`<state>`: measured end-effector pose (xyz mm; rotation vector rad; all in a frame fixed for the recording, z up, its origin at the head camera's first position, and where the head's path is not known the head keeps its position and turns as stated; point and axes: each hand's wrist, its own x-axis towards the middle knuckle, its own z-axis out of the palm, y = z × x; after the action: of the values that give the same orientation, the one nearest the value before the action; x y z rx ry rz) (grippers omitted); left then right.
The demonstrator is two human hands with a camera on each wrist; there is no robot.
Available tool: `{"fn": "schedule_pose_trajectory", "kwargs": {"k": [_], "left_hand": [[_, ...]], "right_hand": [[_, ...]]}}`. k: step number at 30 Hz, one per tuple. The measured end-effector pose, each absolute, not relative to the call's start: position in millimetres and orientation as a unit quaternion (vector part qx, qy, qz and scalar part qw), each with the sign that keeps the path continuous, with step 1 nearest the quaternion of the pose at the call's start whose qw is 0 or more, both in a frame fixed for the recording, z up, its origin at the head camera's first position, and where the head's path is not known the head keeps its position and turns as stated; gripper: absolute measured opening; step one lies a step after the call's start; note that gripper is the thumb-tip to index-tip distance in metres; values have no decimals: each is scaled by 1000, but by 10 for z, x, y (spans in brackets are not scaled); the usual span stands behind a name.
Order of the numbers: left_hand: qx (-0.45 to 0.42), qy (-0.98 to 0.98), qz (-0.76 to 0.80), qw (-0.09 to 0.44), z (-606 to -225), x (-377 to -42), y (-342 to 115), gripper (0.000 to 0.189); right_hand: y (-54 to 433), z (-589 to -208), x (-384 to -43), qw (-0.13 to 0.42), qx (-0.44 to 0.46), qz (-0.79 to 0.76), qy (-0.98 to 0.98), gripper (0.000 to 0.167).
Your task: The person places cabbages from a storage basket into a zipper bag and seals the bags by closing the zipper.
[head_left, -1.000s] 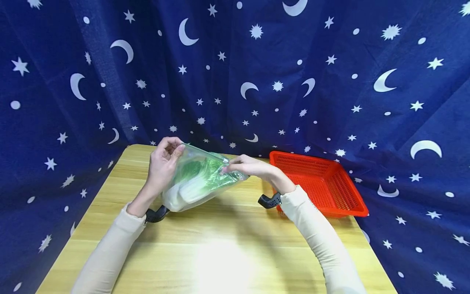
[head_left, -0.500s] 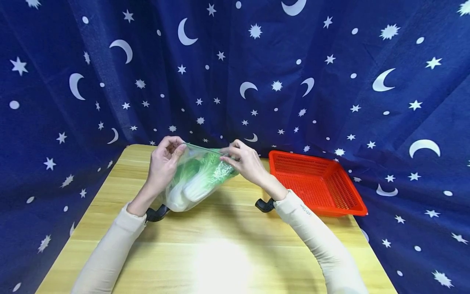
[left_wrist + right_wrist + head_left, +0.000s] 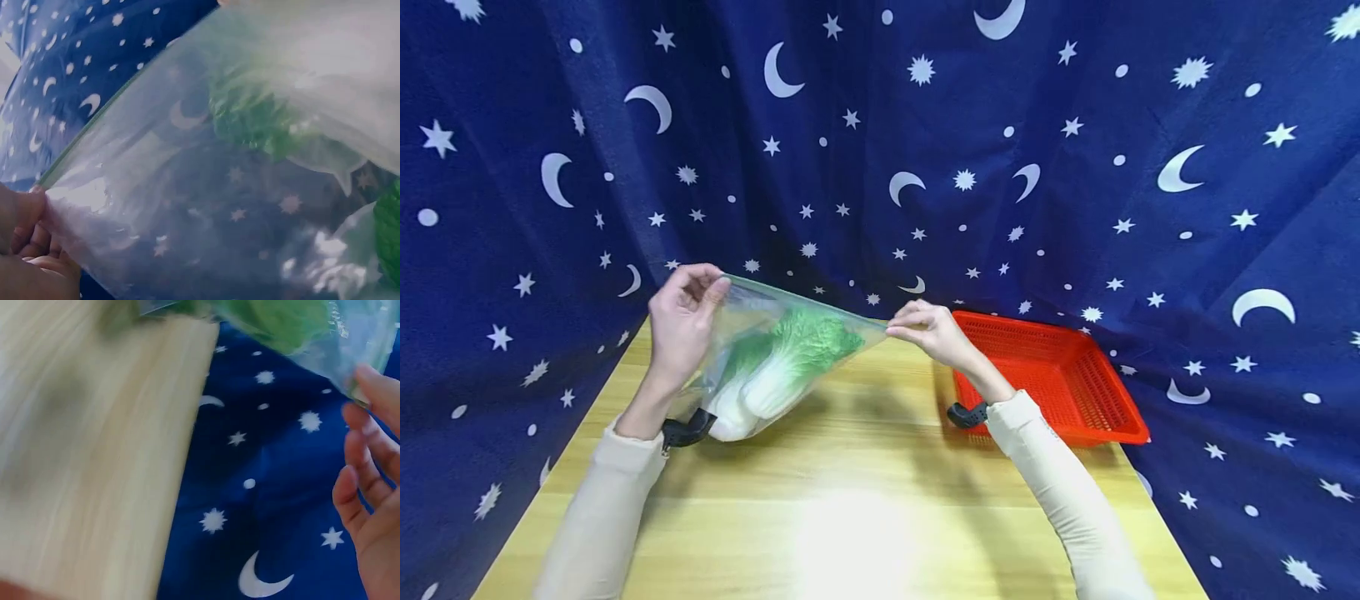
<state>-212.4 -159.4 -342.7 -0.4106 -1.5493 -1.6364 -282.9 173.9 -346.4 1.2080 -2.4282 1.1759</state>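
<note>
A clear zip bag [image 3: 745,304] with a green top edge is stretched taut between both hands. Inside it lie leafy cabbages [image 3: 790,367], white stalks toward the lower left and green leaves toward the upper right. My left hand [image 3: 685,321] pinches the bag's upper left corner between thumb and fingers. At the opposite end of the top edge, my right hand [image 3: 934,333] pinches the other corner. In the left wrist view the clear film fills most of the picture, with green leaves [image 3: 250,119] behind it. The right wrist view has thumb and forefinger gripping the corner tip.
A red perforated plastic basket [image 3: 1048,383] stands at the table's right side, just beyond my right hand. The light wooden table [image 3: 820,500] ends at a back edge before a blue curtain [image 3: 850,167] with moons and stars. Black wrist mounts [image 3: 688,429] jut inward beneath the hands.
My right hand first shifted left along the top edge, then moved out right to the corner. My left hand has moved left, drawing the bag's top straight and wider.
</note>
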Motion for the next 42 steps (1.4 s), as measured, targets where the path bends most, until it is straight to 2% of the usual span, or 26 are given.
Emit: {"fn": "schedule_pose_trajectory", "kwargs": {"k": [4, 7, 14, 17, 20, 25, 30, 35, 40, 42], "left_hand": [[-178, -659, -624, 381, -3419, -2150, -1581, 12], [-173, -663, -617, 387, -3390, -2210, -1594, 13], [-177, -652, -613, 410, -3140, -2352, -1599, 16], [-218, -680, -563, 417, -3066, -2281, -1517, 11], [-302, -714, -485, 405, -3135, -2108, -1339, 9], [-452, -741, -349, 353, -3545, -1708, -823, 15], [-521, -776, -167, 314, -4130, -1335, -172, 25], [-497, -824, -65, 264, -4723, -1196, 364, 28], [-438, -872, -41, 216, -5170, -1216, 674, 25], [-430, -877, -51, 208, -5232, -1219, 697, 24]], "right_hand": [[1831, -3666, -2921, 85, 374, 381, -841, 10], [1796, -3785, -3073, 67, 324, 404, -853, 14], [1502, -3727, -3303, -103, 210, 604, -762, 24], [1466, -3715, -3420, -146, 162, 659, -720, 26], [1532, -3767, -3525, -190, 128, 676, -700, 33], [1787, -3940, -3601, -258, 118, 621, -731, 40], [2033, -4155, -3610, -307, 142, 512, -790, 35], [2141, -4357, -3547, -313, 151, 373, -860, 25], [2105, -4495, -3560, -259, 109, 330, -901, 20], [2139, -4589, -3647, -239, 129, 336, -902, 17]]}}
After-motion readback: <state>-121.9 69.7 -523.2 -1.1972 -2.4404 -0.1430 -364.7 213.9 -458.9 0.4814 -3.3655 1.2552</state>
